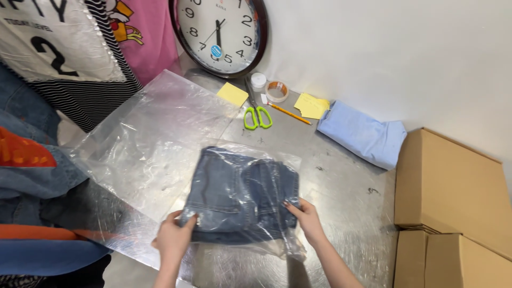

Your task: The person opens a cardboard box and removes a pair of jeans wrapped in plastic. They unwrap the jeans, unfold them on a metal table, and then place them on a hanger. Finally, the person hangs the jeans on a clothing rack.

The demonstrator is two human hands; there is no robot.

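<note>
Folded blue jeans (240, 192) lie inside a clear plastic bag (277, 160) on a metal table (341, 213). My left hand (175, 237) grips the near left corner of the bagged jeans. My right hand (305, 217) holds the near right edge of the bag, fingers pinching the plastic. More clear plastic bags (154, 138) are spread flat beneath and to the left of the jeans.
Green-handled scissors (257, 114), a pencil (289, 113), a tape roll (277, 91), yellow sticky notes (232, 94) and a wall clock (218, 32) sit at the back. A folded light blue cloth (365, 134) lies right. Cardboard boxes (450, 197) stand far right; piled clothes (37, 176) left.
</note>
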